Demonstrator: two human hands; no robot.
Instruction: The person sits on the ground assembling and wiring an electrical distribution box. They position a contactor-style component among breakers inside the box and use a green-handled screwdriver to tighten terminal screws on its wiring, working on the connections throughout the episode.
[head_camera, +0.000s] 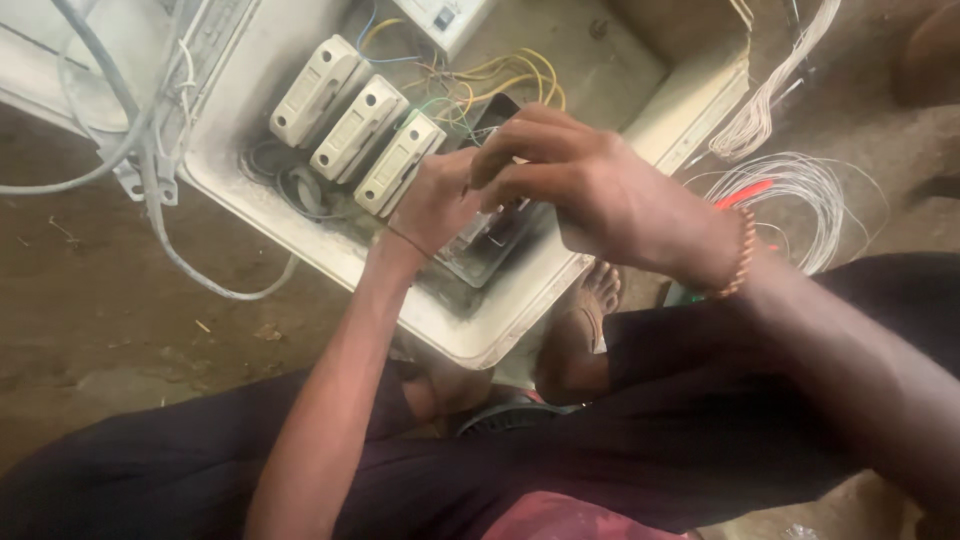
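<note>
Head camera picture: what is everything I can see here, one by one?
box: one, off-white, open, on the dirt floor in front of the person.
fuse holders: three, cream, side by side in the box's left half.
thin wires: a tangle, yellow, green and blue, in the box's upper middle.
dark part: one, black, in the box under the hands; what it is cannot be told.
grey cables: several, at the box's left edge.
white wire coil: one loose bundle, on the floor at right.
red piece: one, among the coil.
bead bracelet: one, brown, on the right wrist.
foot: one, bare, below the box.
left hand: on the dark part.
right hand: fingers curled over the left hand.
</note>
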